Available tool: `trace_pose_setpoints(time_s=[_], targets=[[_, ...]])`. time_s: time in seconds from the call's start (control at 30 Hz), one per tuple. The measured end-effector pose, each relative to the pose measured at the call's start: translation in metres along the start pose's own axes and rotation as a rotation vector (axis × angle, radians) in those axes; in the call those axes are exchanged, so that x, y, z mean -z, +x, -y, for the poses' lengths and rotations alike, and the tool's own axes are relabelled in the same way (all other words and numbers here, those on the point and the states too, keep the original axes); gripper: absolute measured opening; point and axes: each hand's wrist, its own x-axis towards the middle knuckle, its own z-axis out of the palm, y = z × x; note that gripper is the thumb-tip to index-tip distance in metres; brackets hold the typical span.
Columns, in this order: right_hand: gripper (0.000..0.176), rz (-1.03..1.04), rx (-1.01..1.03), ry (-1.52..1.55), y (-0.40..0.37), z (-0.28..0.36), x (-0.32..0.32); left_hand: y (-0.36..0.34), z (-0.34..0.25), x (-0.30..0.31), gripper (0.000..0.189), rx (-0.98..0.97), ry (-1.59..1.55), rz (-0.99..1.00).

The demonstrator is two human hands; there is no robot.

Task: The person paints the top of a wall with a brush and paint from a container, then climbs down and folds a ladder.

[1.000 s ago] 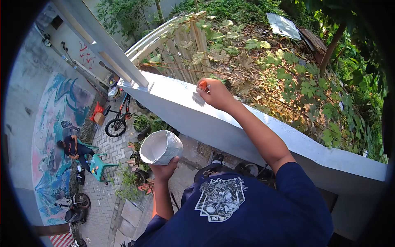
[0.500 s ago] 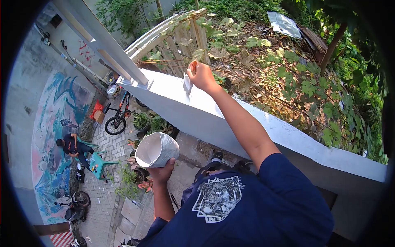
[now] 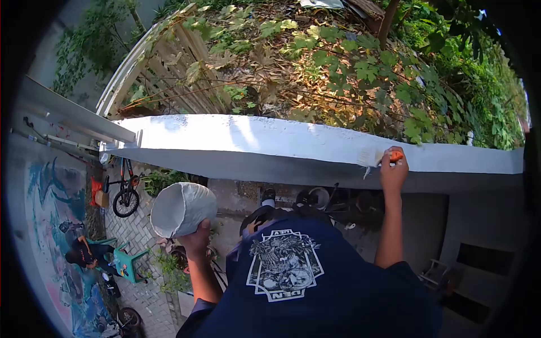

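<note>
A whitish, rough-rimmed bowl-like container (image 3: 183, 209) rests in my left hand (image 3: 197, 236), its opening tilted toward the left. My right hand (image 3: 394, 169) is closed round the orange handle of a paintbrush (image 3: 371, 156). The brush's pale bristles point left and lie at the front edge of the white wall top (image 3: 282, 138). Whether the bristles press on the surface is hard to tell. Wet-looking bright streaks show on the wall top farther left.
Behind the wall are a wooden fence (image 3: 186, 67), leafy vines (image 3: 366, 67) and dry leaves. Below left, a person (image 3: 84, 253) sits by a green table (image 3: 128, 263), near a bicycle (image 3: 125, 197). A metal post (image 3: 73, 115) meets the wall's left end.
My right hand with the brush has moved right along the wall and nearer to my body. The view has turned, and the container sits farther left in it.
</note>
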Motion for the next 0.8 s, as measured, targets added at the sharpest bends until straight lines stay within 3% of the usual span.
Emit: trace_pose_setpoints(time_s=[0.07,0.1,0.13,0.23,0.43,0.53,0.63,0.73,0.8], targets=[[0.006,-0.052,0.092,-0.205,-0.004,0.014,0.018,0.009,0.003,-0.007,0.092,-0.049,0.029,0.052],[0.007,-0.025,0.040,-0.173,-0.009,0.023,0.009,0.011,0.005,-0.010,0.092,-0.076,0.048,0.071],[0.008,0.057,-0.022,-0.066,-0.015,0.030,-0.007,0.013,0.008,-0.012,0.091,-0.104,0.065,0.088],[0.007,0.161,0.163,-0.088,-0.038,0.075,-0.069,0.016,0.012,-0.014,0.093,-0.197,0.088,0.108],[0.008,0.442,0.184,0.529,-0.083,0.151,-0.164,0.013,0.007,-0.008,0.090,-0.288,0.159,0.118],[0.009,0.483,0.164,0.693,-0.095,0.166,-0.188,0.005,-0.010,-0.010,0.082,-0.204,0.094,0.087],[0.009,0.503,0.119,0.760,-0.085,0.159,-0.163,-0.003,-0.020,-0.006,0.075,-0.129,0.177,0.068],[0.012,0.526,0.144,0.626,-0.051,0.141,-0.101,-0.004,-0.019,-0.004,0.069,-0.197,0.235,0.038],[0.016,0.706,0.134,0.514,-0.019,0.133,-0.059,-0.005,-0.024,-0.009,0.067,-0.152,0.217,0.036]])
